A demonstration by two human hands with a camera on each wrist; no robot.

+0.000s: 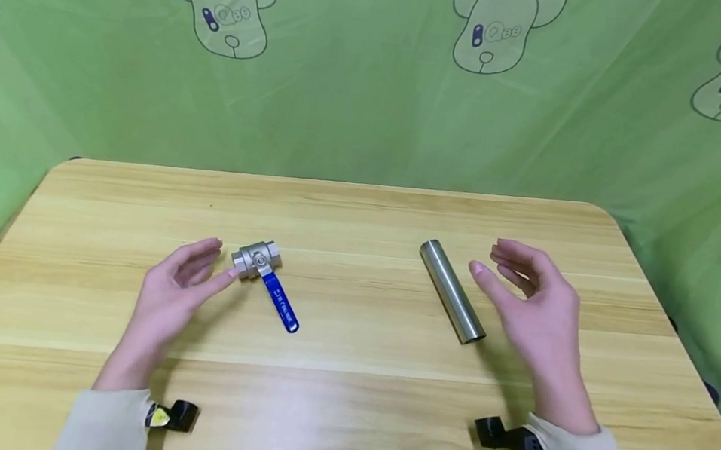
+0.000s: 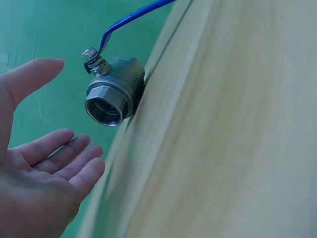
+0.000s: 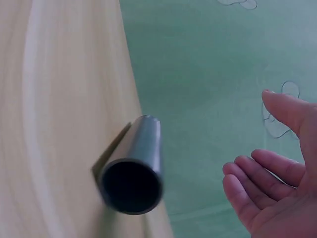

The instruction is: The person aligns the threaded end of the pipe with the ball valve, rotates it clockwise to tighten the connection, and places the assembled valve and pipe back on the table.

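Observation:
On the left of the table lies a steel ball valve (image 1: 256, 259) with a blue lever handle (image 1: 282, 304) angled toward the front right. My left hand (image 1: 178, 284) is just left of it, fingers relaxed and thumb tip overlapping the valve's near end in the head view. In the left wrist view a gap shows between that hand (image 2: 49, 158) and the threaded opening of the valve (image 2: 115, 91). A hollow metal tube (image 1: 452, 292) lies slantwise on the right. My right hand (image 1: 537, 309) hovers to its right with thumb and fingers apart, holding nothing; the right wrist view shows the tube's open end (image 3: 132, 187).
The wooden table (image 1: 335, 419) has rounded far corners. Green cloth (image 1: 347, 117) printed with bear-head outlines hangs behind and at the sides. Black wrist cameras are strapped at both sleeves, the left one (image 1: 181, 416) and the right one (image 1: 490, 431) low over the table.

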